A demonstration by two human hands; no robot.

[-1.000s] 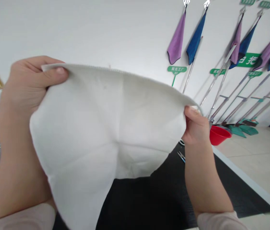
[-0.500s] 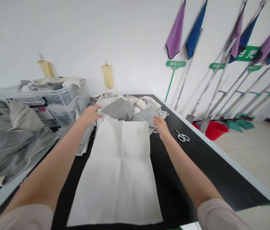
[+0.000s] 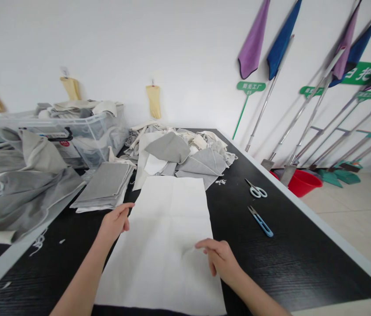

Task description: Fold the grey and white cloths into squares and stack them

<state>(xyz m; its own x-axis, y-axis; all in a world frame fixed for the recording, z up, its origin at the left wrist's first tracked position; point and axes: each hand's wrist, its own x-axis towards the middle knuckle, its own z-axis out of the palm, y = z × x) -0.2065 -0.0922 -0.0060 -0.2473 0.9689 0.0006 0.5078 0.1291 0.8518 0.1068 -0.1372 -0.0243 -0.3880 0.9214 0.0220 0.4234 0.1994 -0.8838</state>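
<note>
A white rectangular cloth (image 3: 162, 259) with crease lines lies spread on the black table in front of me. My left hand (image 3: 115, 223) is at the cloth's left edge, forefinger stretched out and thumb apart, holding nothing. Over the right part of the cloth is my right hand (image 3: 218, 260), its forefinger extended and other fingers loosely bent. A small crease or shadow shows by that fingertip; whether it touches the cloth I cannot tell. Beyond the far edge rises a heap of grey and white cloths (image 3: 172, 147). A stack of folded grey cloths (image 3: 102, 186) sits to the left.
White-handled scissors (image 3: 257, 190) and blue thread snips (image 3: 261, 221) lie to the right on the black table (image 3: 290, 259). A clear plastic bin (image 3: 89, 131) full of cloths stands at back left, with loose grey cloths (image 3: 23, 197) before it. Thread scraps dot the table.
Both hands have drawn back toward me from the cloth's far end, the right one now over the cloth. The view has tilted down a little, bringing the blue snips into sight.
</note>
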